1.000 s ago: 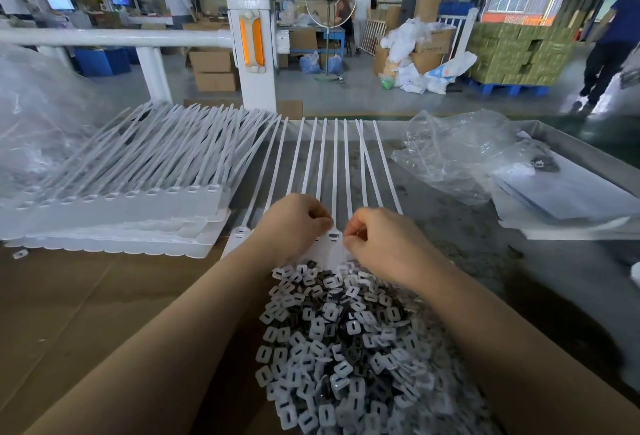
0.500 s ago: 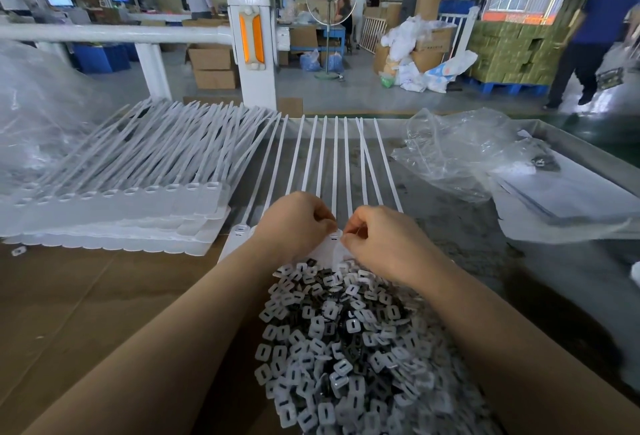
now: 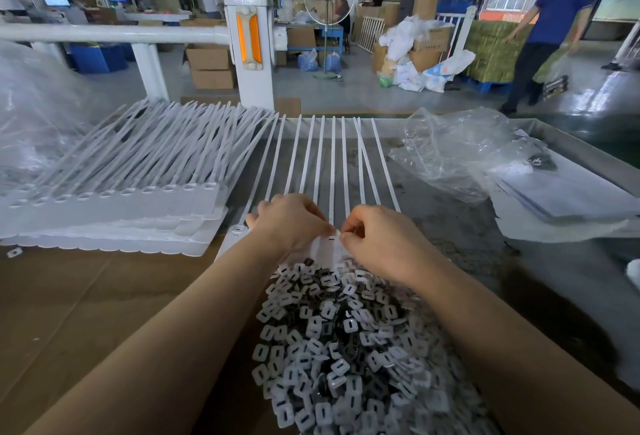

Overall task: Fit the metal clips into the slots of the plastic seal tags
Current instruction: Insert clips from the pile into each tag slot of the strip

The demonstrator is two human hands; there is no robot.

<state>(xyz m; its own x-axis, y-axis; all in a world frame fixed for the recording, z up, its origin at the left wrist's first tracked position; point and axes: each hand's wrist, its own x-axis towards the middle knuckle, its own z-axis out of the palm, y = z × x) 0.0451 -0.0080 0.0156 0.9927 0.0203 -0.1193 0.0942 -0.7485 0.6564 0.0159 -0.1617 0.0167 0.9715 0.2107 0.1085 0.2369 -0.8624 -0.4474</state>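
Two hands curl over one seal tag (image 3: 327, 244): left hand (image 3: 289, 223) grips it, right hand (image 3: 375, 240) seemingly pinches a clip; tilted, it could jam or drop.

Crumpled clear plastic bag (image 3: 450, 154) right of centre; white railing post (image 3: 247, 40) behind table; cardboard boxes (image 3: 211, 66), standing fan (image 3: 327, 19) beyond.

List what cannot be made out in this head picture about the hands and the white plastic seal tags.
- Whether a metal clip is pinched: the curled fingers of the right hand hide it.
- The slots in the row of white plastic seal tags: mostly covered by the left hand.
- The pile of small metal clips: cut off by the bottom edge.
- The heap of clear plastic bags: cut off at the left edge.
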